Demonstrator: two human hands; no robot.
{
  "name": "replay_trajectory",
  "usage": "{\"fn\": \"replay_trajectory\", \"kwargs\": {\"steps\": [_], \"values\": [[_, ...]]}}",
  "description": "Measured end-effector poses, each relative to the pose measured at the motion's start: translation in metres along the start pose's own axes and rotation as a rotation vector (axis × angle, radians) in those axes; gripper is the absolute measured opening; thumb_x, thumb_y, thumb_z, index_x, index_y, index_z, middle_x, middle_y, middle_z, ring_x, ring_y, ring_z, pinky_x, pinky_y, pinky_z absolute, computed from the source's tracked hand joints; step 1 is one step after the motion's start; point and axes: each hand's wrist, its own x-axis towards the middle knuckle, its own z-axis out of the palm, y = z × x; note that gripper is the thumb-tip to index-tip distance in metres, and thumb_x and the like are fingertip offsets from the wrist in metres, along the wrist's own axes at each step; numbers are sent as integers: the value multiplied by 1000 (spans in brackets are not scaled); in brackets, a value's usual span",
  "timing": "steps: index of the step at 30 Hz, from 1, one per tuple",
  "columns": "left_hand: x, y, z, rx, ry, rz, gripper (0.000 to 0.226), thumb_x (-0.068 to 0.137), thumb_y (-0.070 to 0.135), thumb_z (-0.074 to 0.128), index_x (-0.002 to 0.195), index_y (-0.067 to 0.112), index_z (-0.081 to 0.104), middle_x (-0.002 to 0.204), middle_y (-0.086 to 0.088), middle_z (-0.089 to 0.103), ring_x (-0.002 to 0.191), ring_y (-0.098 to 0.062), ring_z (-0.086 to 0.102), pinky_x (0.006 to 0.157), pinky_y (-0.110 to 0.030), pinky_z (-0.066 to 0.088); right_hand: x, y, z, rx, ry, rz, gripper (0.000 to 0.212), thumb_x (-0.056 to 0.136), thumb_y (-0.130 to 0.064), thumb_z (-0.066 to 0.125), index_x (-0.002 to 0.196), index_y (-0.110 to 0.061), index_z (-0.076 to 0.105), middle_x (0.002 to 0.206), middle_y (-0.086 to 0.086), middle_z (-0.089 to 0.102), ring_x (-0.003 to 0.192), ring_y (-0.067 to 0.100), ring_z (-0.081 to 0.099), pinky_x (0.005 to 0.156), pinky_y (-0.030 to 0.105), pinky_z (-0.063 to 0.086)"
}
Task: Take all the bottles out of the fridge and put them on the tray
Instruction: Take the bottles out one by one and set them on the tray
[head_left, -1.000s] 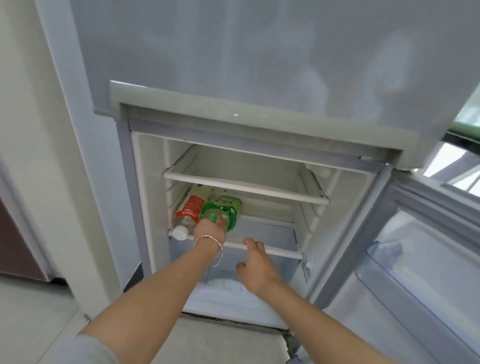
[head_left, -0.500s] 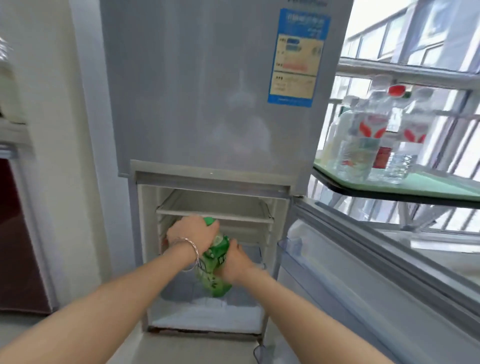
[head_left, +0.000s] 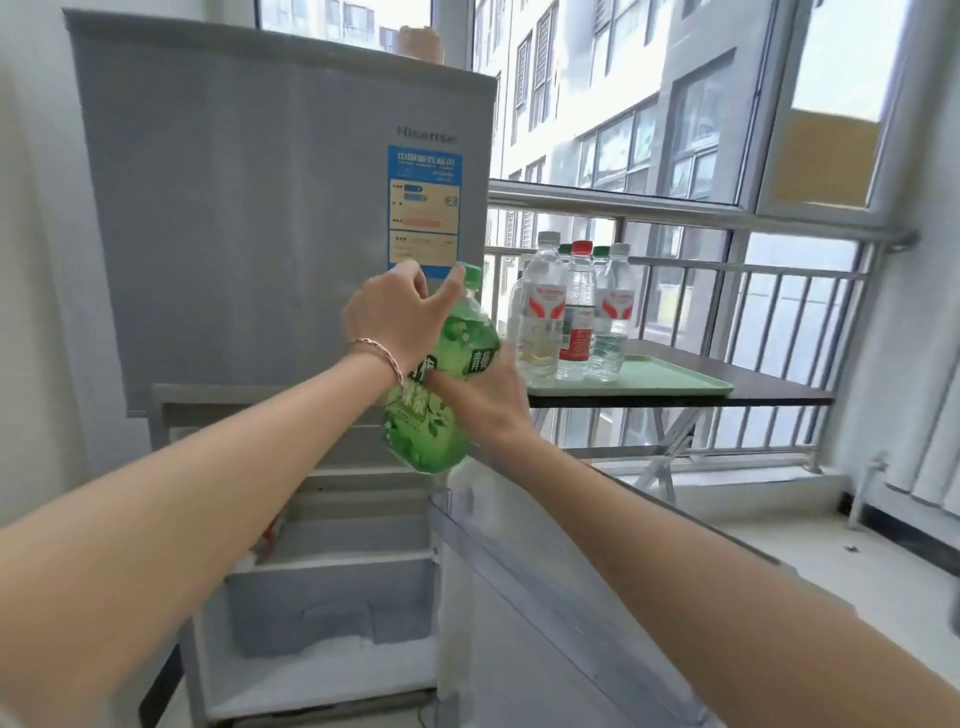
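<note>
Both hands, left hand (head_left: 397, 317) and right hand (head_left: 480, 397), grasp green bottle (head_left: 436, 384) | lifted clear of fridge (head_left: 260, 208) since a second ago | next: tray (head_left: 675, 382), right of fridge.

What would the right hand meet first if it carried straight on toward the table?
Probably the clear water bottles clustered on the green tray; the right hand, gripping the green bottle, points that way, though depth is unclear.

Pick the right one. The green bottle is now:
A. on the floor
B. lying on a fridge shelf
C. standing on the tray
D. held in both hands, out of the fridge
D: the left hand grips the green bottle near its neck, the right hand its middle, short of the tray.
</note>
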Motion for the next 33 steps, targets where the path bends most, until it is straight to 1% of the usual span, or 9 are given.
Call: {"fn": "replay_trajectory", "kwargs": {"steps": [3, 8, 11, 14, 16, 23, 26, 29, 33], "values": [[6, 19, 19, -240, -176, -112, 45, 93, 56, 33, 95, 14, 48, 81, -1, 53, 74, -20, 51, 55, -29, 32, 24, -7, -48, -2, 110, -30, 89, 69, -39, 79, 137, -17, 26, 112, -2, 50, 100, 17, 54, 81, 34, 49], [-4, 57, 67, -470, -615, -100, 75, 91, 64, 34, 139, 6, 40, 127, -8, 57, 93, -16, 57, 83, -36, 54, 68, -1, -119, -101, 163, -7, 101, 53, -60, 75, 132, -19, 27, 114, 8, 60, 96, 27, 64, 80, 45, 57], [-1, 83, 100, -540, -614, -52, 59, 93, 49, 48, 132, 4, 48, 107, -8, 65, 67, -7, 54, 60, -22, 52, 90, 17, -150, -115, 117, -15, 82, 70, -40, 74, 135, -15, 30, 109, 7, 62, 95, 28, 65, 78, 44, 57], [4, 99, 146, -579, -609, -42, 37, 89, 31, 61, 120, 9, 59, 112, -11, 68, 92, -22, 68, 79, -36, 58, 112, 42, -173, -130, 98, 5, 71, 77, -32, 65, 135, -12, 29, 110, 8, 58, 97, 25, 61, 72, 36, 51], [5, 102, 171, -524, -558, -47, 37, 87, 32, 64, 117, 12, 59, 110, -6, 69, 95, -20, 67, 77, -30, 58, 129, 53, -178, -161, 81, 9, 72, 74, -38, 63, 133, -11, 31, 109, 8, 57, 95, 23, 59, 72, 34, 50], [3, 94, 220, -322, -345, -52, 59, 82, 46, 66, 125, 11, 46, 121, -7, 60, 110, -24, 61, 93, -38, 54, 225, 123, -179, -141, 39, 53, 79, 67, -58, 57, 132, -16, 41, 106, 11, 66, 96, 32, 65, 84, 57, 52], [2, 92, 223, -269, -287, -35, 61, 84, 44, 64, 132, 12, 44, 143, -12, 36, 125, -27, 46, 104, -39, 43, 229, 127, -171, -78, 57, 72, 57, 71, -53, 50, 119, -23, 45, 111, 13, 61, 102, 31, 59, 93, 62, 44], [7, 92, 221, -224, -281, -43, 62, 85, 41, 65, 133, 9, 43, 141, -11, 37, 123, -27, 46, 100, -38, 46, 223, 111, -163, -2, 50, 55, 46, 81, -41, 45, 124, -24, 48, 109, 7, 60, 101, 25, 56, 96, 53, 45], [3, 91, 229, -156, -275, -69, 64, 89, 15, 63, 143, 5, 29, 138, -14, 41, 122, -27, 46, 96, -37, 50, 215, 111, -153, 40, 50, 63, 56, 84, -8, 36, 140, -9, 41, 102, 9, 64, 90, 22, 60, 74, 32, 49]]}}
